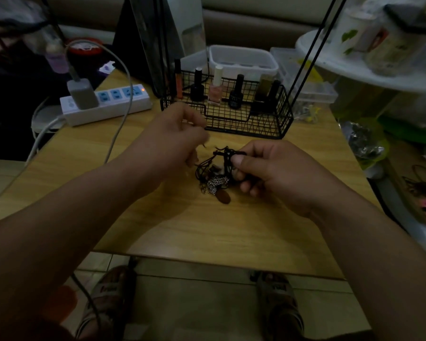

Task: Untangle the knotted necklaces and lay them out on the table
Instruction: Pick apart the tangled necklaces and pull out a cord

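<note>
At the centre of the wooden table (231,230), the knotted necklaces (215,178) form one clump of black cords (228,153), a silver chain (217,182) and a brown oval pendant (225,197) lying lowest. The right hand (276,173) pinches the upper cords between thumb and forefinger. The left hand (175,136), just beside the clump, is blurred with fingers curled, and whether it grips a strand cannot be told; behind stands a black wire basket (256,124) of nail-polish bottles (215,92).

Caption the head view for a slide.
Right hand pinches a knotted bundle of black cords and silver chain over a light wooden table, blurred left hand beside it.
</note>
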Tool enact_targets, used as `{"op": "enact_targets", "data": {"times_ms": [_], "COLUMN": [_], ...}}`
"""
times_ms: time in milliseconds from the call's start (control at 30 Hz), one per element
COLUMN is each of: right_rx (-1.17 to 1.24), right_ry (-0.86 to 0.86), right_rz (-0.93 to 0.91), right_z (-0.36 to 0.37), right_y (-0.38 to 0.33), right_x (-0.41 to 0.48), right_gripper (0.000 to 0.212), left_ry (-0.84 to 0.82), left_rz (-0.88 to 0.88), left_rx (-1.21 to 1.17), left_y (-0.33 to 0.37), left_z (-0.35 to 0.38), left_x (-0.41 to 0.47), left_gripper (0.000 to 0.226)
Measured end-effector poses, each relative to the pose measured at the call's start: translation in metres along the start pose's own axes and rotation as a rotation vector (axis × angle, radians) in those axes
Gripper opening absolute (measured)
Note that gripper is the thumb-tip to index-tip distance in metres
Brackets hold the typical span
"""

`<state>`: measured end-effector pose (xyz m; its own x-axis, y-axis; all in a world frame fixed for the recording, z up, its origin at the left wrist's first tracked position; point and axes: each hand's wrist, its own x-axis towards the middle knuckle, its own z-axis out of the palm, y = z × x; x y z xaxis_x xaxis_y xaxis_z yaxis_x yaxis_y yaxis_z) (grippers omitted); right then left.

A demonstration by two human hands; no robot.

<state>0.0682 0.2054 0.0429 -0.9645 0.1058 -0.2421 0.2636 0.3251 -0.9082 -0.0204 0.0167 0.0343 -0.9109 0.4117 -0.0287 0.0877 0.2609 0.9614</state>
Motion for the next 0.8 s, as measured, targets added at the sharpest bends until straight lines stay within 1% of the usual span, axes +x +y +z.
{"op": "enact_targets", "data": {"times_ms": [67, 100, 133, 200, 267, 333, 400, 533, 567, 700, 800], "right_rx": [0.015, 0.012, 0.005, 0.011, 0.073, 0.193, 0.335, 0.559, 0.594, 0.661, 0.764], "right_ry": [0.014, 0.016, 0.015, -0.002, -0.033, -0.071, -0.104, -0.101, -0.1, -0.107, -0.118], "right_rz": [-0.014, -0.022, -0.025, -0.02, 0.0, 0.043, 0.082, 0.121, 0.128, 0.16, 0.236], "right_z": [0.001, 0.0, 0.0, -0.001, -0.002, -0.002, -0.001, 0.0, 0.002, 0.009, 0.011], "right_y": [-0.001, -0.002, -0.002, -0.002, -0.002, -0.002, -0.004, -0.006, -0.006, -0.005, -0.004], "right_x": [0.0, 0.0, 0.0, 0.0, 0.001, 0.0, 0.0, 0.002, 0.003, 0.006, 0.009], "right_gripper": [0.016, 0.017, 0.018, 0.02, 0.022, 0.023, 0.018, 0.01, 0.008, 0.01, 0.009], "left_ry": [-0.105, -0.15, -0.172, -0.163, -0.17, -0.175, -0.174, -0.176, -0.175, -0.168, -0.217], "left_rz": [0.086, 0.133, 0.177, 0.235, 0.242, 0.228, 0.235, 0.274, 0.278, 0.293, 0.253], "left_rx": [0.114, 0.179, 0.254, 0.364, 0.401, 0.402, 0.379, 0.344, 0.334, 0.309, 0.24], "left_y": [0.0, -0.001, -0.001, -0.002, -0.003, -0.004, -0.004, -0.007, -0.007, -0.007, -0.006], "left_z": [0.004, 0.005, 0.007, 0.008, 0.007, 0.005, 0.004, 0.009, 0.01, 0.007, 0.003], "left_x": [-0.003, -0.005, -0.006, -0.006, -0.005, -0.003, -0.003, -0.006, -0.007, -0.007, -0.007], "left_gripper": [0.022, 0.023, 0.019, 0.007, 0.004, 0.006, 0.007, 0.004, 0.001, 0.005, 0.004]}}
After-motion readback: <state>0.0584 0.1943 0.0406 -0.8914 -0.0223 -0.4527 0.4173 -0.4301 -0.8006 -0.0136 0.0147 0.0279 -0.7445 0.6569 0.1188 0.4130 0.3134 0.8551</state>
